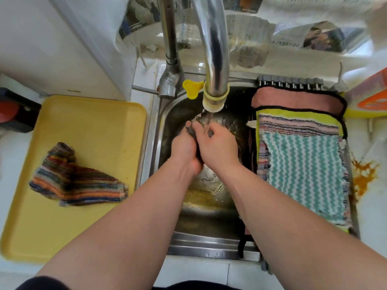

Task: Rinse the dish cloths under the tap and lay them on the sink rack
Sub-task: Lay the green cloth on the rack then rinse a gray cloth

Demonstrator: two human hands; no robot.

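The left hand (pixel 184 149) and right hand (pixel 218 148) press together, fingers curled round a small dark cloth (pixel 191 132), mostly hidden, perhaps wadded, under the running tap (pixel 214 97) above the sink (pixel 199 241). Flat cloths (pixel 303 174) overlap on the sink rack (pixel 291 82); a striped cloth (pixel 73 181) lies on the yellow tray (pixel 94 122).

I am at a home kitchen sink (pixel 165 130): a stainless steel basin set in a white tabletop (pixel 372 206), with a curved chrome tap (pixel 213 49) running water over the dark cloth (pixel 191 133) squeezed between my left grip (pixel 184 151) and right grip (pixel 217 149). A roll-up rack (pixel 291 82) across the basin's right side carries a pink cloth (pixel 293 101) and a teal zigzag cloth (pixel 303 174), and a yellow tray (pixel 83 126) just left of the basin holds a striped cloth (pixel 77 181). Newspaper (pixel 314 36) lines the wall behind, and an orange stain (pixel 364 174) marks the tabletop beside the rack
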